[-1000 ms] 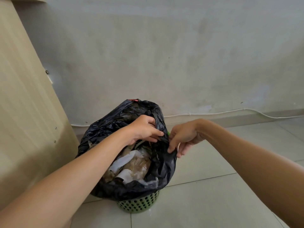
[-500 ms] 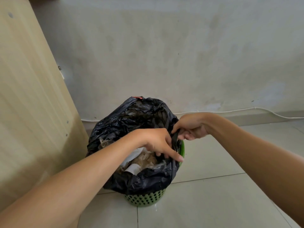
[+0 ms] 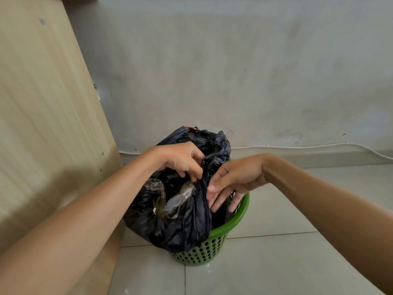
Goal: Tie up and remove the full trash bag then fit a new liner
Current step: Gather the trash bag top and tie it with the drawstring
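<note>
A full black trash bag (image 3: 182,224) sits in a green perforated plastic bin (image 3: 214,245) on the tiled floor. Its right edge is off the bin's rim (image 3: 242,213), which shows bare green there. Paper and clear plastic waste (image 3: 178,201) shows through the bag's opening. My left hand (image 3: 180,160) pinches a gathered fold of the bag's upper edge. My right hand (image 3: 231,182) is beside it on the right with fingers spread, fingertips against the bag's side, reaching down inside the bin's rim.
A light wooden cabinet panel (image 3: 42,124) stands close on the left, touching the bag's side. A grey wall (image 3: 234,71) is just behind the bin, with a white cable (image 3: 297,147) along its base. Tiled floor (image 3: 276,262) extends to the right and front.
My left hand has gathered the bag's right edge upward and off the bin's rim. My right hand let go of the edge and dropped lower with fingers spread. The view moved closer.
</note>
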